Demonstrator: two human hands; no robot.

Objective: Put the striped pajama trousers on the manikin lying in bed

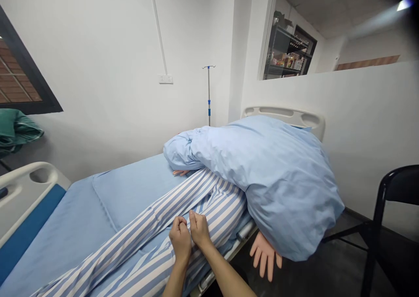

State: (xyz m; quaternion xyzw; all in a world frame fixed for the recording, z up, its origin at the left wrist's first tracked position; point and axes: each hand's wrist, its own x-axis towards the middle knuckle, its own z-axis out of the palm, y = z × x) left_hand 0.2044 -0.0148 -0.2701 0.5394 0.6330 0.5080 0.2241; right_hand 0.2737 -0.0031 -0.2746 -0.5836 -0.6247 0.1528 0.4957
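Observation:
My left hand (180, 240) is curled into a fist, thumb uppermost, over the leg of blue-and-white striped trousers (222, 205). Close beside it, my right hand (199, 229) makes a similar fist at the thigh. No object shows in either hand; the undersides of both are hidden. The trousers are on a figure lying on a bed, apparently a manikin. A light blue quilt (278, 170) is heaped over its upper body. One manikin hand (266, 253) hangs out past the bed's near side, fingers spread. Fingers of another hand (180, 172) peep from under the quilt's far edge.
The bed has a light blue sheet (131, 188), a headboard (317, 121) and a footboard (32, 179). A metal side rail (244, 233) runs along the near edge. Behind stands a drip pole (209, 91). A black folding chair (379, 201) is at right, green cloth (16, 129) at left.

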